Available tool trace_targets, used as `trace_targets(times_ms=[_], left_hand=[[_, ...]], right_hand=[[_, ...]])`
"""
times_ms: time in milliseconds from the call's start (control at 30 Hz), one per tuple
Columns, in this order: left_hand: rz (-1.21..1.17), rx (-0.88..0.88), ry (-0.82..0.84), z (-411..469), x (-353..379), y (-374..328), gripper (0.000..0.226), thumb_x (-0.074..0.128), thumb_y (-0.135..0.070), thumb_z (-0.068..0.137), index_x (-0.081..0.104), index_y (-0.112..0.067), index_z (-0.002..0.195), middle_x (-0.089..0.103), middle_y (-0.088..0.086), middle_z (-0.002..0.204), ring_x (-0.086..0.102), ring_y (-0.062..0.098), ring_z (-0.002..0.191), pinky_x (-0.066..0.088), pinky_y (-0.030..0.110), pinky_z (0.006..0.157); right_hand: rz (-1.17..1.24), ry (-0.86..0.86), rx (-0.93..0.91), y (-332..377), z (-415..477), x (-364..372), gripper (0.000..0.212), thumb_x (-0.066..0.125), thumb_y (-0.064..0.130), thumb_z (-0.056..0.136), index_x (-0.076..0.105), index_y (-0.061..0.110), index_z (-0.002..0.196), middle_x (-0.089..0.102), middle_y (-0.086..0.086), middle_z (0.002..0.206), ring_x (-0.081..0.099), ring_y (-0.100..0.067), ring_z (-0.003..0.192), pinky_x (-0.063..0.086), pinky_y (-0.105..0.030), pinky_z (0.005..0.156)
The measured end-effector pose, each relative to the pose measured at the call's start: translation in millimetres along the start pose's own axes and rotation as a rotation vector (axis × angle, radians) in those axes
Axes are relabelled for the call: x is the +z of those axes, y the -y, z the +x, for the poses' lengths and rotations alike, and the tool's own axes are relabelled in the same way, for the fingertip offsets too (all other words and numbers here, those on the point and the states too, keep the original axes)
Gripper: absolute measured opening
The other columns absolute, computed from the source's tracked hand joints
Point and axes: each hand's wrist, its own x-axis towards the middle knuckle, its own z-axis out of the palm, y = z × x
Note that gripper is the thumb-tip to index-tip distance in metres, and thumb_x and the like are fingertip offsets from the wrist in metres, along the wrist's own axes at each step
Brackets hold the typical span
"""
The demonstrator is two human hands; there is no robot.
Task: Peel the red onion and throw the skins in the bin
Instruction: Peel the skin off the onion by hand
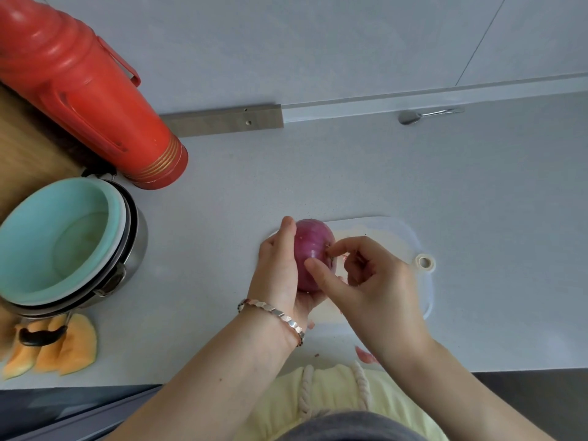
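Left hand [280, 265] is cupping the onion [313, 253], fingers curled round it, holding it above the board [413, 246]. Right hand [378, 281] is pinching at the onion's skin with thumb and forefinger.

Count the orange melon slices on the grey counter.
3 orange melon slices, side by side near the grey counter's front-left edge, before the steel pot, which may hide more.

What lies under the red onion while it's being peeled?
A white cutting board lies on the counter beneath the red onion, which the left hand holds while the right hand picks at it. The hands cover the board directly below.
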Motion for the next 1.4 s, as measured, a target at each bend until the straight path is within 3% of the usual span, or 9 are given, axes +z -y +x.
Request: trace_targets(times_ms=[267, 433, 700, 833, 967, 1033, 1167, 1267, 1400], left_hand=[[0.105, 0.070, 0.008, -5.8, 0.3, -1.4, 0.027, 0.049, -0.046, 0.091, 0.053, -0.021, 0.100, 0.063, 0.016, 0.106, 0.067, 0.026, 0.078, 0.058, 0.035, 0.052], [0.102, 0.005, 0.022, -4.4, -4.0, -1.5, 0.049, 0.049, -0.050, 0.090, 0.054, -0.014, 0.122, 0.063, 0.020, 0.115, 0.068, 0.030, 0.085, 0.056, 0.035, 0.051], [0.039, -0.035, 0.063, -7.9, -5.2, -6.3, 0.045, 0.051, -0.044, 0.091, 0.051, -0.012, 0.123, 0.062, 0.023, 0.111, 0.068, 0.031, 0.079, 0.059, 0.044, 0.054], [0.065, -0.072, 0.072, -9.3, -4.8, -8.1, 0.037, 0.051, -0.042, 0.091, 0.056, -0.010, 0.109, 0.064, 0.021, 0.099, 0.066, 0.031, 0.075, 0.058, 0.048, 0.063], [0.049, -0.078, 0.058, -9.2, -4.8, -7.9, 0.033, 0.051, -0.041, 0.091, 0.056, -0.009, 0.097, 0.063, 0.019, 0.086, 0.063, 0.029, 0.064, 0.056, 0.048, 0.065], [0.019, -0.085, 0.074, -8.8, -6.7, -7.9, 0.035, 0.052, -0.041, 0.090, 0.058, -0.007, 0.095, 0.064, 0.020, 0.086, 0.064, 0.032, 0.068, 0.055, 0.050, 0.064], [-0.057, -0.073, 0.150, -7.0, -10.4, -7.6, 0.032, 0.053, -0.036, 0.087, 0.061, -0.005, 0.090, 0.068, 0.019, 0.067, 0.065, 0.033, 0.060, 0.054, 0.053, 0.066], [-0.024, -0.067, 0.202, -4.5, -12.7, -7.0, 0.040, 0.056, -0.042, 0.082, 0.063, -0.006, 0.098, 0.068, 0.020, 0.082, 0.066, 0.032, 0.064, 0.055, 0.051, 0.069], [0.126, -0.017, 0.315, -5.0, -15.2, -6.8, 0.042, 0.062, -0.051, 0.063, 0.071, -0.013, 0.080, 0.069, 0.011, 0.078, 0.066, 0.025, 0.067, 0.057, 0.042, 0.070]], right_hand=[[0.287, 0.107, 0.180, -2.4, -0.5, 5.3, 0.017, 0.067, 0.017, 0.080, 0.057, 0.011, 0.067, 0.050, 0.005, 0.053, 0.041, -0.004, 0.045, 0.036, -0.012, 0.046], [0.254, 0.147, 0.188, -3.9, 0.3, 4.9, 0.017, 0.058, 0.018, 0.086, 0.059, 0.008, 0.074, 0.054, 0.002, 0.059, 0.044, -0.002, 0.047, 0.036, -0.013, 0.046], [0.172, 0.112, 0.130, -8.7, 5.7, 2.4, 0.023, 0.057, 0.019, 0.084, 0.051, 0.019, 0.061, 0.051, 0.009, 0.050, 0.046, -0.004, 0.044, 0.039, -0.015, 0.041], [0.164, 0.051, 0.138, -12.3, 11.4, -5.4, 0.028, 0.054, 0.004, 0.080, 0.049, 0.016, 0.056, 0.052, 0.012, 0.047, 0.044, -0.002, 0.043, 0.034, -0.009, 0.045], [0.319, 0.068, 0.195, -9.2, 13.9, -12.5, 0.030, 0.050, -0.009, 0.076, 0.042, 0.013, 0.057, 0.058, -0.007, 0.059, 0.042, -0.002, 0.040, 0.034, -0.011, 0.043], [0.364, 0.103, 0.232, -8.6, 13.4, -15.3, 0.032, 0.043, -0.013, 0.079, 0.040, 0.013, 0.062, 0.052, 0.004, 0.051, 0.039, -0.002, 0.038, 0.032, -0.012, 0.041], [0.398, 0.145, 0.260, -7.0, 12.4, -22.0, 0.033, 0.038, -0.012, 0.084, 0.047, 0.015, 0.067, 0.044, 0.012, 0.044, 0.034, -0.002, 0.037, 0.029, -0.013, 0.037], [0.259, 0.151, 0.129, -2.1, 9.5, -23.0, 0.029, 0.049, -0.003, 0.087, 0.057, 0.021, 0.073, 0.044, 0.014, 0.044, 0.033, -0.004, 0.039, 0.029, -0.011, 0.040], [0.234, 0.161, -0.009, 2.8, 12.4, -24.5, 0.014, 0.063, 0.010, 0.082, 0.064, 0.024, 0.079, 0.035, 0.012, 0.043, 0.032, -0.004, 0.040, 0.028, -0.006, 0.044]])
